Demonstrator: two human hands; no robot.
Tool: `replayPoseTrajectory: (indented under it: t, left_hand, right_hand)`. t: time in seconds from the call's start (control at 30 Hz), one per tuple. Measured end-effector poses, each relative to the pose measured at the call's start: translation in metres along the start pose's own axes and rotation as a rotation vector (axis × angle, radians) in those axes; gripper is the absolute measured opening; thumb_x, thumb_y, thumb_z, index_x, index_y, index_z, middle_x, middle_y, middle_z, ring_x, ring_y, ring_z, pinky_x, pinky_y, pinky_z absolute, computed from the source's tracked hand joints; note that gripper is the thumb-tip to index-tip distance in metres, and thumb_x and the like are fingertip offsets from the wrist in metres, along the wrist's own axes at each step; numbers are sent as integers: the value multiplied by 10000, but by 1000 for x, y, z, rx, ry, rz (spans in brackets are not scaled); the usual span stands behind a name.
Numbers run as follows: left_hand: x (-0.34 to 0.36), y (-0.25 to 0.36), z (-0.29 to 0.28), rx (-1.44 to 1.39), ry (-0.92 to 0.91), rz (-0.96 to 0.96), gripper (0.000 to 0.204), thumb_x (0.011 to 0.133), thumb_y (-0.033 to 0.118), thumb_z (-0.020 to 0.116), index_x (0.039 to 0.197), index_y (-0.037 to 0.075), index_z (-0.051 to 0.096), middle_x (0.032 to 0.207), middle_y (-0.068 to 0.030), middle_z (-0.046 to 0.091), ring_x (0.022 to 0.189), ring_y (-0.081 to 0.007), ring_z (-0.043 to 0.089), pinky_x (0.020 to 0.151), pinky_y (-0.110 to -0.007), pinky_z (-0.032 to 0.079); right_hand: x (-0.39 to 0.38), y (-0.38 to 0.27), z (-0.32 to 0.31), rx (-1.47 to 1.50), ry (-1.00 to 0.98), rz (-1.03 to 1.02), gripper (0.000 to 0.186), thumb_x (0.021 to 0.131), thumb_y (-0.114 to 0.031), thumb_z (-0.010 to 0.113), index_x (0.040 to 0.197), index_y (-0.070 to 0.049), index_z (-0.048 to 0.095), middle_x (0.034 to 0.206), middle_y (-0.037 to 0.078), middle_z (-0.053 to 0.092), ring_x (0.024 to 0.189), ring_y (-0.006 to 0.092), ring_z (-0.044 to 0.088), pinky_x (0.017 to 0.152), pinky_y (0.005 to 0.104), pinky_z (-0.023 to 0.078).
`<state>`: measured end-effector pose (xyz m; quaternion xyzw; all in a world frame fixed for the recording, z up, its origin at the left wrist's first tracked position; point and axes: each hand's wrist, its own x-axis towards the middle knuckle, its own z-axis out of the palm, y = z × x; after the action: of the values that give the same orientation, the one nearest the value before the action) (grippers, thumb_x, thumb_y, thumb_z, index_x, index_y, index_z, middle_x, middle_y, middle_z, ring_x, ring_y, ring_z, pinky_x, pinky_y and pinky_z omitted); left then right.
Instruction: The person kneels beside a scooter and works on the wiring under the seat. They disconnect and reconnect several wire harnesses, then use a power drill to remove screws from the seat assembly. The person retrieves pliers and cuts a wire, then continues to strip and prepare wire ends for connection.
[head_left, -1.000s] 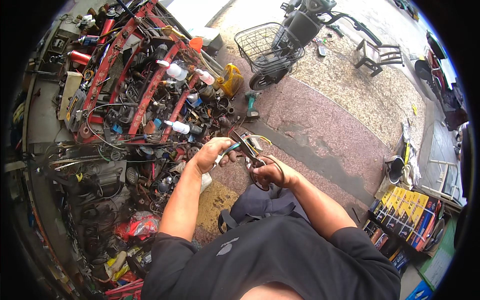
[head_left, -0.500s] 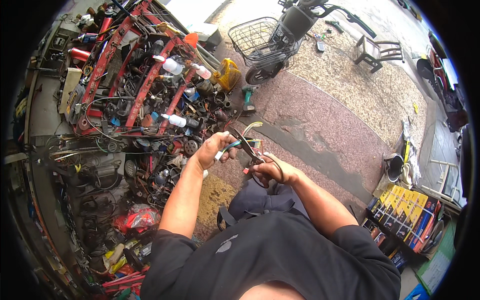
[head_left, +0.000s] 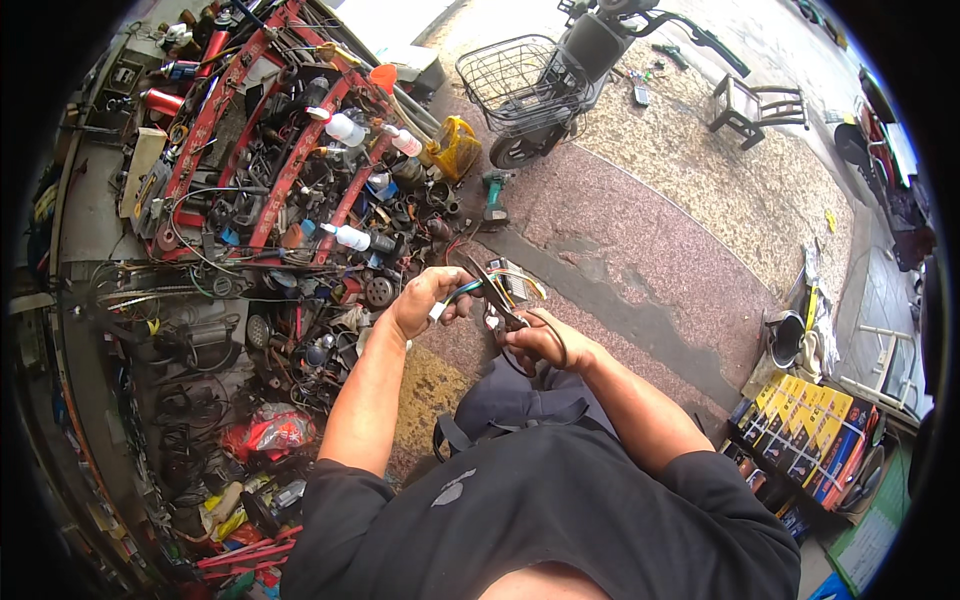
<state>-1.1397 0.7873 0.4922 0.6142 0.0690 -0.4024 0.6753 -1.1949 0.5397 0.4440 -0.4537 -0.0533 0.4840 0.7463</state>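
Observation:
My left hand (head_left: 428, 298) is closed on a bundle of coloured wires (head_left: 466, 288) with a white connector (head_left: 437, 310) at its near end. In my right hand (head_left: 542, 340) is a pair of dark scissors (head_left: 497, 300), its long blades lying across the wires beside my left fingers. Just beyond the scissors hangs a silver finned box (head_left: 513, 279) with yellow and other coloured leads trailing round it. Part of the scissors' handles is hidden by my right fingers.
A red metal rack (head_left: 270, 205) heaped with parts and bottles fills the left. A green cordless tool (head_left: 494, 200) lies on the floor ahead, near an electric scooter (head_left: 593, 55). A wooden chair (head_left: 735, 105) stands farther right; yellow boxes (head_left: 800, 425) are stacked at lower right.
My left hand sits slightly higher than a second ago. The coloured leads and finned box beyond the scissors have shifted, with more of the box now showing. Both hands keep their grip.

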Motion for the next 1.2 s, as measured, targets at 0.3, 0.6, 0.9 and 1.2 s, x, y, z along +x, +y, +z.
replayPoseTrajectory:
  t: [0.3, 0.6, 0.9, 1.2]
  left_hand:
    - [-3, -4, -3, -35, -9, 42, 487, 905, 359, 368, 1033, -33, 627, 728, -49, 612, 569, -96, 492, 513, -219, 393]
    - [-7, -6, -10, 13, 58, 33, 182, 902, 174, 539, 955, 20, 620, 654, -4, 570, 522, -65, 480, 456, -211, 361]
    - [-6, -12, -21, 117, 99, 22, 126, 946, 184, 598, 939, 66, 643, 641, 45, 537, 554, -39, 463, 494, -206, 362]
    - [-13, -23, -38, 74, 124, -14, 119, 947, 153, 584, 958, 57, 655, 653, 57, 513, 547, -31, 423, 495, -205, 333]
  right_hand:
    - [4, 1, 1, -145, 25, -11, 186, 917, -208, 580, 911, -23, 561, 661, 13, 520, 558, 122, 547, 497, 274, 452]
    - [11, -7, 16, -150, 94, -72, 232, 920, -189, 547, 755, -27, 551, 564, 33, 532, 481, 137, 534, 455, 292, 402]
    - [29, 5, 18, -68, 29, 18, 199, 944, -229, 563, 918, -34, 534, 656, 10, 520, 556, 124, 552, 506, 267, 454]
    - [59, 15, 28, -9, 1, -66, 217, 966, -214, 532, 844, -37, 501, 630, 38, 520, 533, 154, 555, 489, 303, 462]
